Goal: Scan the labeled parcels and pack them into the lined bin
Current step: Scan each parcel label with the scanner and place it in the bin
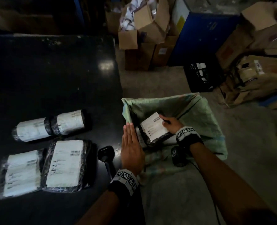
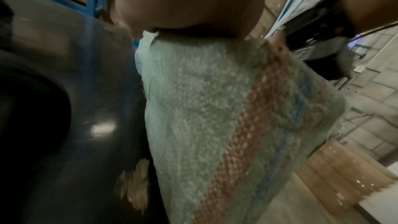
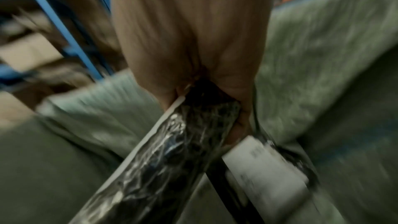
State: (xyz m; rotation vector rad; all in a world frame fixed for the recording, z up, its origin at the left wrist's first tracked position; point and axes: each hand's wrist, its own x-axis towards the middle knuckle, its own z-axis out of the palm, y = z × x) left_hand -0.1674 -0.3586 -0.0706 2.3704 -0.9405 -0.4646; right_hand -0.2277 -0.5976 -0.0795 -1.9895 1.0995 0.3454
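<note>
The right hand (image 1: 171, 126) grips a black plastic-wrapped parcel with a white label (image 1: 153, 129) by its far edge, fingers curled round it, holding it inside the mouth of the bin lined with a pale green woven sack (image 1: 199, 117). Beneath it in the bin lies another labeled black parcel (image 3: 264, 164). The left hand (image 1: 131, 146) is flat, fingers straight and pressed together, its edge against the sack's near rim beside the dark glossy table (image 1: 53, 78). A black handheld scanner (image 1: 107, 155) lies on the table just left of that hand. Further left rest two flat labeled parcels (image 1: 64, 163) and two rolled labeled parcels (image 1: 51, 125).
</note>
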